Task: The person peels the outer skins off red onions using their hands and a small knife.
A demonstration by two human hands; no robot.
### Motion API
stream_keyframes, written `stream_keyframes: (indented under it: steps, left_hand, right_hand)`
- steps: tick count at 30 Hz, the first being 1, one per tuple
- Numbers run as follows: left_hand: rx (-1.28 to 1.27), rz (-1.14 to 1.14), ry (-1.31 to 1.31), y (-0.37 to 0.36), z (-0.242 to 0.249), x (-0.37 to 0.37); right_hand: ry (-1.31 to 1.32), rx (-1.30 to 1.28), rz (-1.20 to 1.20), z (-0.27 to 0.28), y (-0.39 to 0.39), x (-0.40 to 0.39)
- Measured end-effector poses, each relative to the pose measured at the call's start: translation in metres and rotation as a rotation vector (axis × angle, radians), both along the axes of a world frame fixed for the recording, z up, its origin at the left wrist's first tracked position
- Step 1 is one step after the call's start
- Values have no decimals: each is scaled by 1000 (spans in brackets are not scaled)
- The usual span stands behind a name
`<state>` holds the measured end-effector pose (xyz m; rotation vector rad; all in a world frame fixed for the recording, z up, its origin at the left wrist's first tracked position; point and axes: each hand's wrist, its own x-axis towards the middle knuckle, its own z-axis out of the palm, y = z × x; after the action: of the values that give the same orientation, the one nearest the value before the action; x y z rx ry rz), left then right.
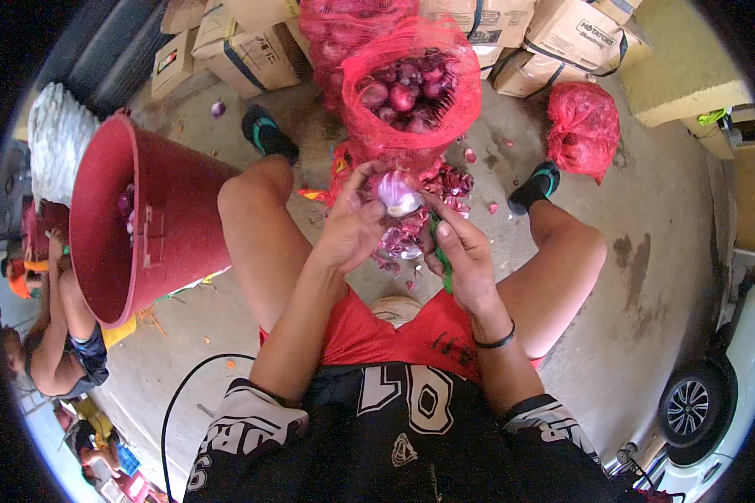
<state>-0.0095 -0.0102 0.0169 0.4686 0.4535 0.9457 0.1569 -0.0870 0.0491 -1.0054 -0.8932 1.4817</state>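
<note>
Between my two hands is a purple and white onion (398,193), with my left hand (355,220) closed around its left side. My right hand (464,256) is wrapped round a green-handled tool (443,260), held close to the onion's right side; its blade is hard to make out. Beneath the onion, loose red peels (404,235) lie in a heap on the floor. Just beyond my hands stands an open red mesh sack (356,117) full of red onions (403,99).
A large red tub (184,184) with onions inside leans at my left. Cardboard boxes (252,59) line the back. A tied red mesh bag (583,130) lies at the right, beyond my foot. Other people sit at the far left; a white car (730,411) stands lower right.
</note>
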Motion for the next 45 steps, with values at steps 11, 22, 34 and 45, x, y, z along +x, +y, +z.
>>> stream_keyframes:
  steps: [11,22,34,45]
  left_hand:
    - [29,-123,-22,-2,7,-5]
    - [-164,112,-59,0,-6,10]
    - [-59,159,48,-3,-9,19]
    - [14,129,61,-5,-12,18]
  right_hand:
    - [107,-109,-230,3,15,28]
    - [-591,-40,-178,-14,11,9]
    - [-836,386,-247,-13,16,-12]
    - [-416,140,-238,-11,12,-6]
